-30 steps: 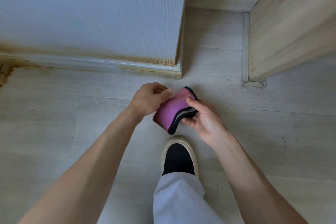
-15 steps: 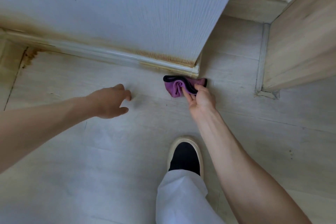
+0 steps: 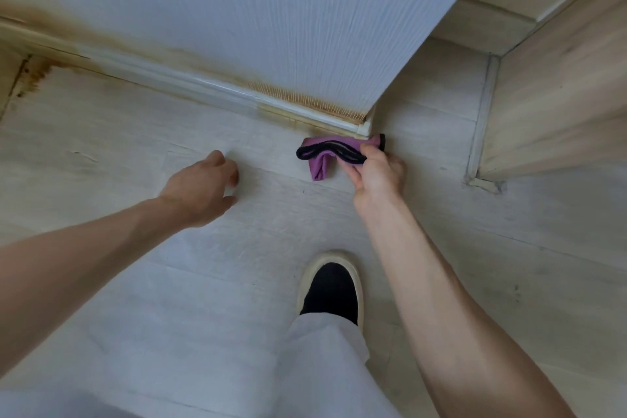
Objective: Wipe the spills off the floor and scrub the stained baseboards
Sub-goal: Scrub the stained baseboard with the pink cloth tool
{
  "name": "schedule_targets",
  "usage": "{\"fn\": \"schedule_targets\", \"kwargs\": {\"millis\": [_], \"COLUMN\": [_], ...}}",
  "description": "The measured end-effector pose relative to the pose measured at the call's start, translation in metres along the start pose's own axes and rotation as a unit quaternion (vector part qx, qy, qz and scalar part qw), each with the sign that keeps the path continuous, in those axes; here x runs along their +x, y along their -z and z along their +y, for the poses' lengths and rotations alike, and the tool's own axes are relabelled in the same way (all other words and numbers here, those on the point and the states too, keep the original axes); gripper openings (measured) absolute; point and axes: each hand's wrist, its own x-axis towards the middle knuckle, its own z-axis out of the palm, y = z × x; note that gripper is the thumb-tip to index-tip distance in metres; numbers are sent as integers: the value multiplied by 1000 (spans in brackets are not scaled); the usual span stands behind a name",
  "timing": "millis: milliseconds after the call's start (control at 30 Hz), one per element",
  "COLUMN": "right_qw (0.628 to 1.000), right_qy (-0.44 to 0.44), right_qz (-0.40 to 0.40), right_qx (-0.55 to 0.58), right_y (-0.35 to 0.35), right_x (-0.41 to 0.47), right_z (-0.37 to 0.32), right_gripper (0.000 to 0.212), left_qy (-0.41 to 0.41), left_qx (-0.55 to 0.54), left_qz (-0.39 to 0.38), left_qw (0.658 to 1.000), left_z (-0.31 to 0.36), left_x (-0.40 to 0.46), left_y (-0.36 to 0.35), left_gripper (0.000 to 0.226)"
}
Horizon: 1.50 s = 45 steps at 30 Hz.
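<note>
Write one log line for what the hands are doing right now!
right hand grips purple cloth at baseboard corner | left hand open above floor | brown stains remain

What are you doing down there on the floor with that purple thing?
A person is cleaning. The right hand pinches a purple cloth with a black edge and holds it at the corner end of the baseboard, which has brownish-yellow stains along it. The left hand holds nothing and reaches down toward the floor, fingers loosely curled. More brown staining shows on the floor at the far left. One shoe is planted just behind the hands.
</note>
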Motion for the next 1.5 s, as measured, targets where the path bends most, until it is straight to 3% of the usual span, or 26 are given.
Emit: {"fn": "schedule_targets", "kwargs": {"millis": [167,467,633,767,967,1100,1300,1433,1500], "right_qw": [999,976,979,995,992,980,957,934,917], "right_qy": [50,167,152,78,-60,-72,-15,19,19], "right_qz": [4,31,31,8,-104,-155,-172,-171,-178], "right_qx": [-21,-135,-132,-66,-23,-100,-234,-314,-355], "right_y": [2,-3,-7,-13,2,44,127,154,144], "right_x": [-1,4,8,-6,-31,-52,-89,-111,-106], "right_z": [9,18,16,8,-15,-30,-95,-136,-142], "right_gripper": [5,10,10,5,7,16,28,29,30], "left_qy": [1,29,51,62,82,94,109,107,99], "left_qx": [-18,-45,-60,-65,-58,-58,-38,-44,-58], "left_qz": [14,40,57,54,47,33,43,49,32], "left_qw": [1000,998,995,995,994,993,992,992,993], "left_z": [-2,1,5,7,13,17,23,32,42], "left_x": [2,3,2,0,1,1,-4,-17,-36], "left_y": [-4,-13,-19,-19,-17,-12,-14,-11,-17], "left_gripper": [26,24,21,19,19,17,28,42,63]}}
